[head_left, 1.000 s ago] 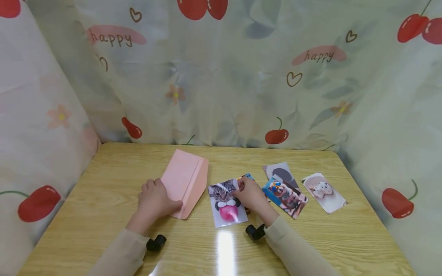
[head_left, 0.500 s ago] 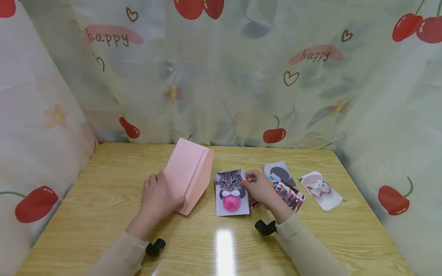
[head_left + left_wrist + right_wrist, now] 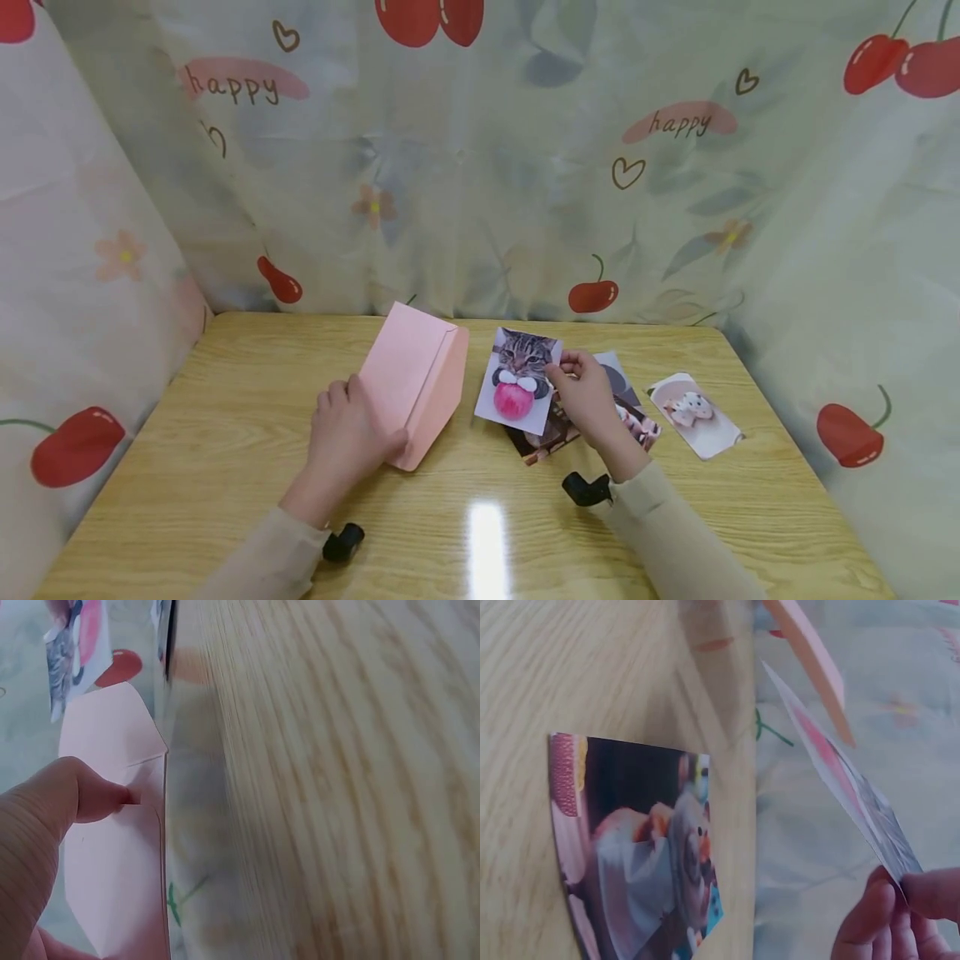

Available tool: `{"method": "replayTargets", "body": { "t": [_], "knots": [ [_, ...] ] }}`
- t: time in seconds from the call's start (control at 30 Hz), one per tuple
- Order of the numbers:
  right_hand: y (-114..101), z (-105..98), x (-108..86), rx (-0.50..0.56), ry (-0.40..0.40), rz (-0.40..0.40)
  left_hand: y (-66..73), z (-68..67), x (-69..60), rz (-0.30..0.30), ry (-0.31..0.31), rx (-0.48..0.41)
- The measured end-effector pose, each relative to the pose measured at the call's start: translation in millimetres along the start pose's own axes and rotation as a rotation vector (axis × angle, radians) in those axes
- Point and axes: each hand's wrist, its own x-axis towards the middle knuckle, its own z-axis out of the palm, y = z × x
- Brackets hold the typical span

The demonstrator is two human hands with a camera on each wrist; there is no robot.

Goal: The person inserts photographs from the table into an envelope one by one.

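On the left of the head view, my left hand (image 3: 348, 429) grips a pink envelope (image 3: 405, 358) by its lower end, tilted, with its flap (image 3: 112, 724) open. Its thumb (image 3: 82, 791) lies at the envelope's mouth in the left wrist view. My right hand (image 3: 591, 402) pinches a photo card (image 3: 516, 383) by its right edge. It shows a tabby cat with a pink ball and is raised off the table, apart from the envelope. Beneath it lies another photo card (image 3: 641, 847) with an animal picture, partly hidden in the head view.
More photo cards (image 3: 615, 375) lie overlapping behind my right hand. Farther right is a card with white figures in a bowl (image 3: 693, 412). The wooden table (image 3: 247, 400) ends at a printed cloth backdrop (image 3: 465, 208).
My right hand has picked the cat photo card up off the table and moved it back and to the right. The envelope has risen slightly and shifted right in my left hand.
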Motion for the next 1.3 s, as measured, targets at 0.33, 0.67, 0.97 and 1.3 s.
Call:
{"method": "replayTargets", "body": {
  "t": [0.33, 0.67, 0.97, 1.3],
  "knots": [
    [-9, -2, 2.0, 0.153, 0.143, -0.049, 7.4, -0.6, -3.1, 0.016, 0.012, 0.018],
    [-12, 14, 0.5, 0.204, 0.195, -0.108, 13.3, 1.0, -4.6, 0.040, 0.033, 0.035],
    [-6, 31, 2.2, 0.144, 0.174, -0.133, 19.0, 3.9, -6.4, 0.052, 0.034, 0.040],
    [-8, 46, -1.2, 0.123, 0.137, -0.159, 24.9, 5.5, -5.5, 0.032, 0.020, 0.043]
  ]
}}
